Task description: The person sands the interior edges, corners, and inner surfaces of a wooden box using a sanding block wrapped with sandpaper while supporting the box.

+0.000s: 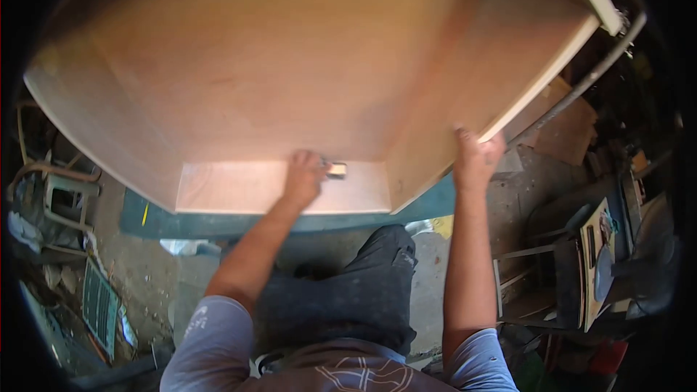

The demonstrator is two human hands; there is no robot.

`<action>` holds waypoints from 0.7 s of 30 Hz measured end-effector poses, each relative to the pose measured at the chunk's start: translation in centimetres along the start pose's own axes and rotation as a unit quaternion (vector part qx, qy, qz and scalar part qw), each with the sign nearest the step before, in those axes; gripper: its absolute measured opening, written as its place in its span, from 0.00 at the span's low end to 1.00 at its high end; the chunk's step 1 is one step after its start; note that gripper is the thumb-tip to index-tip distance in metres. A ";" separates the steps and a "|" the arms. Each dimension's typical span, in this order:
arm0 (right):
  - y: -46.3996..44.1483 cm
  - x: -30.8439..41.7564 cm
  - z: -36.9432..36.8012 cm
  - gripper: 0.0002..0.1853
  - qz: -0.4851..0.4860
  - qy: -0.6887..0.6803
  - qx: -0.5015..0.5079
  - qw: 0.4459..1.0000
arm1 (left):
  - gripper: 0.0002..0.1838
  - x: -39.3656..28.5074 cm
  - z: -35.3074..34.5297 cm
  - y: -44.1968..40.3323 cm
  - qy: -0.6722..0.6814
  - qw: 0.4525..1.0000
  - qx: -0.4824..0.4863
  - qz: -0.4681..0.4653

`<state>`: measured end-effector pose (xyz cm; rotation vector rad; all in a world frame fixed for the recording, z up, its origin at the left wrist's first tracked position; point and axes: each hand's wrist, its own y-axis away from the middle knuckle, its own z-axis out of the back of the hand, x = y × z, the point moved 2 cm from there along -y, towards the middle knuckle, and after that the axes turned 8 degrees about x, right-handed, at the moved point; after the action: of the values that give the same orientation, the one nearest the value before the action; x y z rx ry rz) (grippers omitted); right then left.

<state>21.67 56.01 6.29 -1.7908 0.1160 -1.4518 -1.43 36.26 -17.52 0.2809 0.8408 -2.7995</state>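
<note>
A large open wooden cabinet box [290, 65] fills the upper view, its inside facing me. Down inside it, my left hand [305, 178] is closed around a small block with a pale yellow face and dark edges [337, 170], pressed against the short bottom panel [232, 185]. What kind of block it is, I cannot make out for sure. On the other side, my right hand [478, 160] grips the front edge of the cabinet's right side panel [501, 87], thumb inside and fingers around the outer face, mostly hidden.
Under the cabinet lies a dark green work surface [145, 218]. A metal bar [581, 87] runs along the right. Stools and frames [69, 199] stand at left, with a green slatted panel [100, 308] on the floor. Boards [595, 265] and clutter lie at right.
</note>
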 end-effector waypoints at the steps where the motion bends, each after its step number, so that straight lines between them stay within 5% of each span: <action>1: 0.7 -0.1 -0.1 0.17 -0.029 0.036 0.005 0.999 | 0.17 -2.8 -1.3 -1.8 -0.001 1.000 0.013 0.010; 5: 2.0 -1.7 0.2 0.16 -0.048 0.042 0.038 0.997 | 0.17 -6.9 -4.0 -4.8 0.037 0.997 0.061 0.024; 11: 2.5 -2.0 -0.4 0.21 -0.040 -0.023 0.029 0.999 | 0.16 4.9 5.6 3.0 -0.044 0.996 -0.023 0.070; 15: 3.0 -2.2 -0.8 0.22 -0.046 -0.022 0.026 0.998 | 0.16 6.7 8.1 4.5 -0.043 0.994 -0.034 0.093; 18: 2.7 -1.8 -0.7 0.21 -0.056 0.001 0.030 0.998 | 0.17 2.9 2.4 1.2 -0.029 0.999 -0.034 0.022; 21: 3.3 -2.3 -0.4 0.17 -0.024 0.042 -0.006 0.999 | 0.20 -4.6 -2.2 -3.6 -0.033 0.998 0.004 0.056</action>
<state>21.85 54.86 2.44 -1.7519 0.1261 -1.5638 2.32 41.06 -16.33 0.2291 0.7740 -2.6931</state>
